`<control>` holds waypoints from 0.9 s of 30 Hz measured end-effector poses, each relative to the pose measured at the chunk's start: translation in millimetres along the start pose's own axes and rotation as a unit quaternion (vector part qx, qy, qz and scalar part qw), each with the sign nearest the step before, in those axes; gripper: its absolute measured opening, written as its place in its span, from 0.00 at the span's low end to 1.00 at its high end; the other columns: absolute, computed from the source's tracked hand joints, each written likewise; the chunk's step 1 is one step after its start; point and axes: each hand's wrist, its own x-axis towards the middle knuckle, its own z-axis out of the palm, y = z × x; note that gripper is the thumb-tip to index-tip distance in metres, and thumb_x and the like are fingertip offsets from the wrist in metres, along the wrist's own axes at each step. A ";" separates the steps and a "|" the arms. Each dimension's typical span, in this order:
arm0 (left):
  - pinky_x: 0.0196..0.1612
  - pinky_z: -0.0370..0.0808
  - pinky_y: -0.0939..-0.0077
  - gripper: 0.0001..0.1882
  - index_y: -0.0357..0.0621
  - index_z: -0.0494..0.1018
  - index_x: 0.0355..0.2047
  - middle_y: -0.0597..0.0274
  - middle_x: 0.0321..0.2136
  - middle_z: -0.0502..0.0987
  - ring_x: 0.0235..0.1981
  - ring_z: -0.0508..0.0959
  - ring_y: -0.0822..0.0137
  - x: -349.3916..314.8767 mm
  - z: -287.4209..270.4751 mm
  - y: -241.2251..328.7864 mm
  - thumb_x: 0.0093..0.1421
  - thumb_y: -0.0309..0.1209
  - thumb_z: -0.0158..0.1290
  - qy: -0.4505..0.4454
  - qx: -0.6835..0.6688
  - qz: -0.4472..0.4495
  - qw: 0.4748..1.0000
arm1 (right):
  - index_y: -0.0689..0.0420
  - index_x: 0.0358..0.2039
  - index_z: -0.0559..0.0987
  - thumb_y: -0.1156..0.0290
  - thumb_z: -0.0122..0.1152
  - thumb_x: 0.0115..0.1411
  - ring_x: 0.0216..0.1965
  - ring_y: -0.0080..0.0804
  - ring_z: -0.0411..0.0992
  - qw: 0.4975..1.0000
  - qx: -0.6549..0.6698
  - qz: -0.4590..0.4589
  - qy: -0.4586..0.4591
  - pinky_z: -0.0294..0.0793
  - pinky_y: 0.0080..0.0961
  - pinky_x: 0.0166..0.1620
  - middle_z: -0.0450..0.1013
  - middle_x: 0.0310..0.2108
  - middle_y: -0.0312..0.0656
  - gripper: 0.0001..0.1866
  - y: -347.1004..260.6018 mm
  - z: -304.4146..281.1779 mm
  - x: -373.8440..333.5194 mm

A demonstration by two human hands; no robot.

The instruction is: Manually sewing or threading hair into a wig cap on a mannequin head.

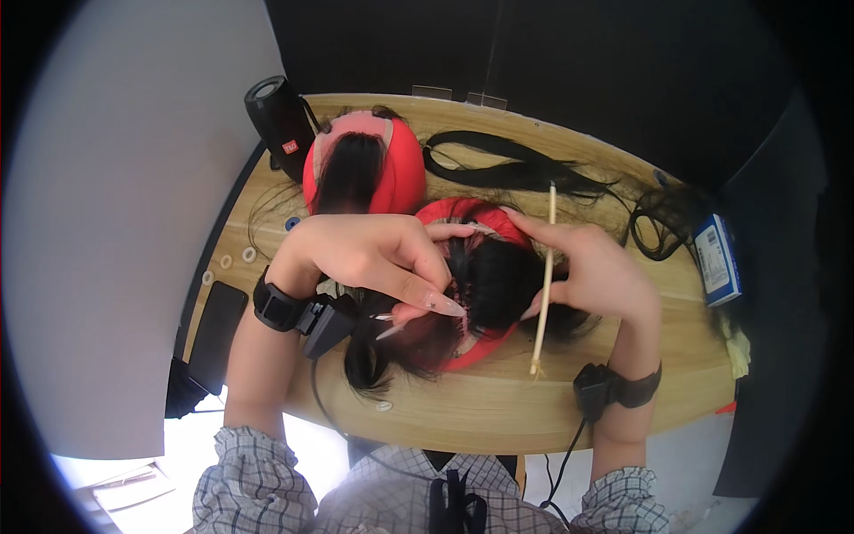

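Observation:
A red wig head [465,358] with black hair [503,276] on its cap lies in front of me, between both hands. My left hand [378,258] is bent over its left side, fingers closed near a row of fine stitches and dark strands. What its fingertips pinch is hidden. On the right side my right hand [596,267] has its index finger and thumb against the head and hair. A thin pale wooden stick with a small metal tip [546,285] lies across these fingers, apparently held there.
A second red wig head [407,169] stands behind, beside a black cylindrical speaker [277,120]. Loose black hair [498,158] lies at the back. A blue-and-white box [717,260] sits at the right edge, a dark flat object [218,338] at the left. Cables hang from both wrist straps.

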 end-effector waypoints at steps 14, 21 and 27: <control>0.47 0.72 0.68 0.17 0.35 0.73 0.16 0.60 0.14 0.72 0.22 0.74 0.66 -24.2 24.8 64.5 0.62 0.28 0.52 0.306 0.161 -0.147 0.927 | 0.62 0.49 0.79 0.73 0.74 0.44 0.44 0.36 0.77 0.935 -0.039 0.199 0.291 0.75 0.29 0.47 0.79 0.41 0.47 0.28 11.9 -66.2 -67.3; 0.35 0.70 0.64 0.09 0.37 0.76 0.23 0.58 0.20 0.74 0.25 0.75 0.56 -3.2 65.6 78.0 0.59 0.27 0.52 0.226 0.350 0.022 0.909 | 0.59 0.40 0.82 0.78 0.70 0.45 0.44 0.35 0.77 0.950 -0.002 -0.080 0.301 0.75 0.30 0.49 0.79 0.39 0.42 0.18 -55.5 -50.5 -55.0; 0.34 0.69 0.60 0.15 0.37 0.68 0.18 0.53 0.19 0.68 0.26 0.72 0.49 20.5 87.3 27.8 0.61 0.31 0.51 0.120 0.276 0.142 0.943 | 0.58 0.33 0.82 0.80 0.69 0.43 0.38 0.40 0.74 0.968 -0.024 -0.215 0.124 0.76 0.32 0.43 0.74 0.36 0.41 0.13 -52.1 17.1 -17.8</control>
